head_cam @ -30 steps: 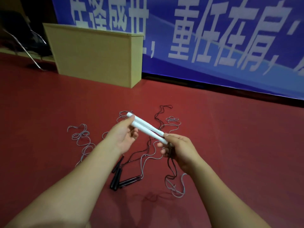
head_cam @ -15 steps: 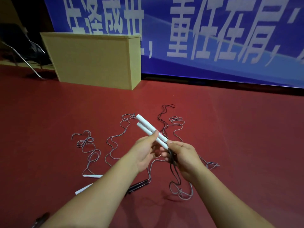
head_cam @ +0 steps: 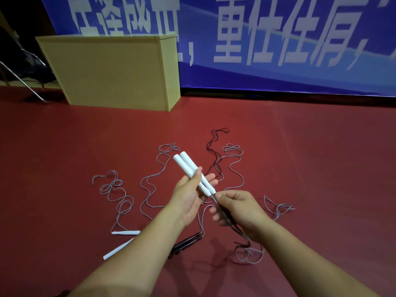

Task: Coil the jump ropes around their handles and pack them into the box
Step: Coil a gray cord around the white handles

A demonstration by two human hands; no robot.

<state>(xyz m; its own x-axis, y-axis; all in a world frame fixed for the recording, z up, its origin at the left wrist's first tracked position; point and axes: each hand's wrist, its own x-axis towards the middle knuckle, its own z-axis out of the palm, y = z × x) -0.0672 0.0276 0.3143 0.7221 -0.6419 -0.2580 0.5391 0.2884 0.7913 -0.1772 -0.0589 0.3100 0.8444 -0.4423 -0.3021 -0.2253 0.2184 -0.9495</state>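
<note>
Two white jump-rope handles [head_cam: 188, 166] lie side by side in my left hand [head_cam: 189, 196], which grips them near their lower ends, thumb on top. Right below the handle ends, my right hand [head_cam: 237, 209] pinches the grey rope [head_cam: 248, 251] that trails down to the red floor in loops. A second pair of white handles [head_cam: 125, 233] lies on the floor at the lower left, with grey rope [head_cam: 116, 189] spread beyond it. A pair of black handles [head_cam: 186, 243] lies under my left forearm, its black rope [head_cam: 214, 146] running away across the floor.
A tall pale-yellow wooden box [head_cam: 115, 71] stands on the red floor at the back left. Behind it hangs a blue banner [head_cam: 278, 39] with white characters. A metal chair frame [head_cam: 19, 80] is at the far left edge.
My left hand slid from the handles' far end down to the end near the rope. My right hand moved off the handles and now pinches the rope just below them.
</note>
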